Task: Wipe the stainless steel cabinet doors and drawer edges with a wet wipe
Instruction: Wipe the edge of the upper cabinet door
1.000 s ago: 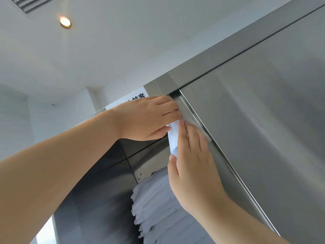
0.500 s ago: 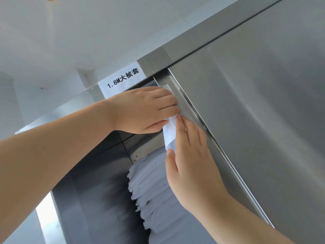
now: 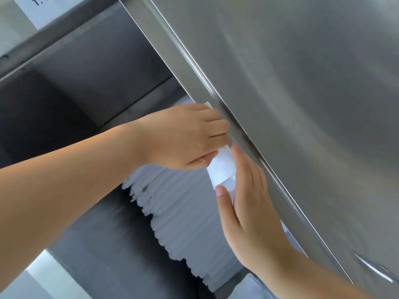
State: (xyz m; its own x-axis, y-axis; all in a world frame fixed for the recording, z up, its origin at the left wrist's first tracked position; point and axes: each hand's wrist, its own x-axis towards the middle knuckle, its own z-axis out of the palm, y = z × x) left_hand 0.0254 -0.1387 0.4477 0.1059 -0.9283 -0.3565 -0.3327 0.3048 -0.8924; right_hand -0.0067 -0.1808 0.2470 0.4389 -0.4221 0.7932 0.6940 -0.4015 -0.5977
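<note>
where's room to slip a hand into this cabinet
Free: the dark gap between the folded linen and the cabinet top, and left of the linen. Crowded: the door edge, where left hand and right hand press the wipe.

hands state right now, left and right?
Left hand: pinches the wet wipe between fingers and thumb, at the cabinet door edge.
Right hand: open, straight fingers press the wet wipe against that edge.
</note>
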